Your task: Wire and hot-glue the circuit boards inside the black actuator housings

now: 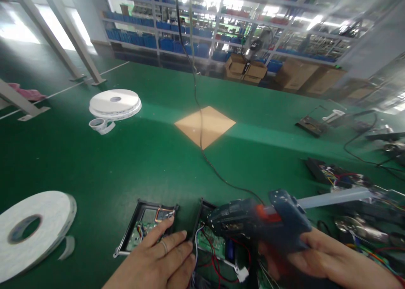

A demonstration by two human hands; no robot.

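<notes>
Glue gun is sitting in the right hand, fingers curled around it, nozzle pointing into an open circuit case on the desk; the left hand, fingers outstretched and empty, is lying over a second case.

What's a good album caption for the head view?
On a green table, the right hand points a glue gun at one circuit board; the left hand lies over another board.

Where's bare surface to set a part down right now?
Widest: the green tabletop between the near white roll, left case, cardboard sheet and far reel. Another lies between the sheet and the dark piece. Crowded: around the left hand, right hand and glue gun, and the right edge, strewn with wired parts.
</notes>
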